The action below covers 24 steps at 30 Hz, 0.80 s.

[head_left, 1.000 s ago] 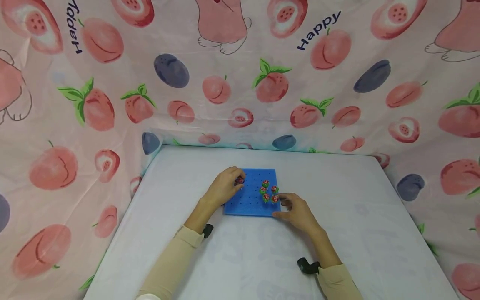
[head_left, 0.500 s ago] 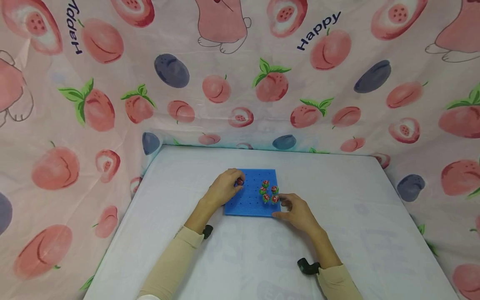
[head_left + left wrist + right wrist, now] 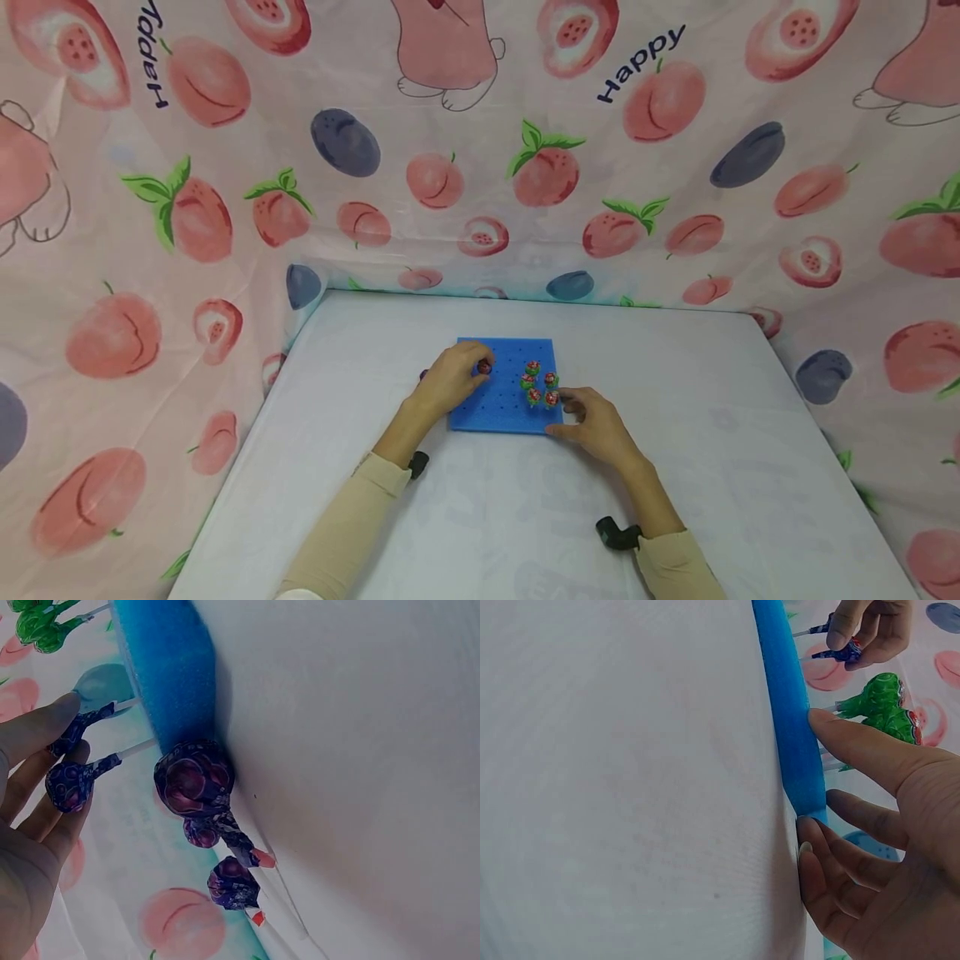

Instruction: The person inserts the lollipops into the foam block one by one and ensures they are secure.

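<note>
Trouble could start nearest us, at the right-hand grip: its loosely bent fingers and thumb rest against the corner of the blue board without clasping it, so too light a touch might let the board slide on the counter. Beyond it stand the green-wrapped lollipops, which a brush could tilt. Farther in, the left-hand grip pinches a purple-wrapped lollipop over the board's left part. We see its stick reach the board but cannot tell whether it is seated; pressed askew, it might bend or miss its hole. We judge its neighbouring lollipop easily knocked by those fingers, and the loose lollipops beside the board easily rolled by the wrist.
</note>
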Motion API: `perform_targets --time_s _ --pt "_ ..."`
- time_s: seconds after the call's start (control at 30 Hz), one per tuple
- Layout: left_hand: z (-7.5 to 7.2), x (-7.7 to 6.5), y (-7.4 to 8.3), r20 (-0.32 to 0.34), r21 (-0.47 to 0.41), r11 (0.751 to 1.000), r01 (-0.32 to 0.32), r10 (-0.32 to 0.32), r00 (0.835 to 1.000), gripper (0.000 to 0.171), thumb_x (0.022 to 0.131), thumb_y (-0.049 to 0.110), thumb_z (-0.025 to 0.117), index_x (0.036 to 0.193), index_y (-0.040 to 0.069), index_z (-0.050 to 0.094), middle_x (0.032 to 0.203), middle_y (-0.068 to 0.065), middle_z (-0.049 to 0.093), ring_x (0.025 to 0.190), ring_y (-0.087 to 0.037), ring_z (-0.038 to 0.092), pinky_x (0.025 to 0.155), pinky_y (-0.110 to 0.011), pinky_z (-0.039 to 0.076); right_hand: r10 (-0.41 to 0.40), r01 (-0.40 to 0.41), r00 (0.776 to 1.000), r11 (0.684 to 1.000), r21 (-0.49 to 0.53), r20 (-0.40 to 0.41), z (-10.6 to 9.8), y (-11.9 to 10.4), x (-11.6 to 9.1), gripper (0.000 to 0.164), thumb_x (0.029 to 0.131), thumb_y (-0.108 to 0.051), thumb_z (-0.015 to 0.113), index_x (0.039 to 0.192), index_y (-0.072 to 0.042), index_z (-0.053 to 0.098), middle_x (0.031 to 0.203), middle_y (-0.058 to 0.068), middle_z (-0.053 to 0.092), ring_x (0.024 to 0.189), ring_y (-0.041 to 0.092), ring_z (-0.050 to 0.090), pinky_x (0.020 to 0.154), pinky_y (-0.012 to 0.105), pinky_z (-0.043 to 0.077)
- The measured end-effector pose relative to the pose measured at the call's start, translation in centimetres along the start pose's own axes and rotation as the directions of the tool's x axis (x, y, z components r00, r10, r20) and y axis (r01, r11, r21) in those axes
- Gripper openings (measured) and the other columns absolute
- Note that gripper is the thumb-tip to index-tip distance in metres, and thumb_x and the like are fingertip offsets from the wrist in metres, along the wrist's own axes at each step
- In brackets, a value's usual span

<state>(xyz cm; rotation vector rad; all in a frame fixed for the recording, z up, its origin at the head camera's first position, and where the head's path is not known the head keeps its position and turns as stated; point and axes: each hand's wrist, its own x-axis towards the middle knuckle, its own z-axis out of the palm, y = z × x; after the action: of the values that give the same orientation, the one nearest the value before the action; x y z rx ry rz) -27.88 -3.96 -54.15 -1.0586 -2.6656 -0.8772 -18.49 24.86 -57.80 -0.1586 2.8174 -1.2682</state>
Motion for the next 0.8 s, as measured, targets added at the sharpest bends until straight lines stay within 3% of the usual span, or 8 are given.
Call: perform_targets --time_s 0.47,0.63,0.8 --pt "0.34 -0.03 -0.02 -0.014 0.016 1.000 0.008 -0.008 1.000 0.021 0.089 0.004 0.083 0.108 0.008 0.075 0.106 0.001 0.072 0.099 -0.016 0.063 0.090 -0.035 0.056 0.000 0.000 1.000 1.000 -0.012 -0.002 0.05 -0.10 0.02 0.073 0.079 -0.030 0.093 0.141 -0.008 0.063 0.125 0.008 0.066 0.110 0.026 0.064 0.095 0.048 0.056" --pt "0.29 -0.16 -0.01 -0.006 0.055 0.998 0.003 -0.002 1.000 0.027 0.088 0.007 0.084 0.113 0.010 0.076 0.117 -0.001 0.072 0.114 -0.020 0.064 0.101 -0.038 0.054 0.002 -0.002 1.000 1.000 -0.014 0.002 0.07 -0.10 0.03 0.073 0.079 -0.031 0.093 0.141 -0.008 0.063 0.125 0.008 0.066 0.110 0.026 0.064 0.095 0.048 0.056" --pt "0.07 -0.30 -0.01 -0.005 0.035 0.999 0.001 0.000 1.000 0.033 0.087 0.007 0.086 0.118 0.011 0.075 0.124 -0.002 0.071 0.124 -0.022 0.060 0.110 -0.040 0.050 0.003 -0.003 1.000 1.000 -0.014 -0.002 0.08 -0.10 0.01 0.072 0.079 -0.030 0.093 0.141 -0.009 0.063 0.126 0.008 0.066 0.110 0.025 0.064 0.095 0.048 0.056"
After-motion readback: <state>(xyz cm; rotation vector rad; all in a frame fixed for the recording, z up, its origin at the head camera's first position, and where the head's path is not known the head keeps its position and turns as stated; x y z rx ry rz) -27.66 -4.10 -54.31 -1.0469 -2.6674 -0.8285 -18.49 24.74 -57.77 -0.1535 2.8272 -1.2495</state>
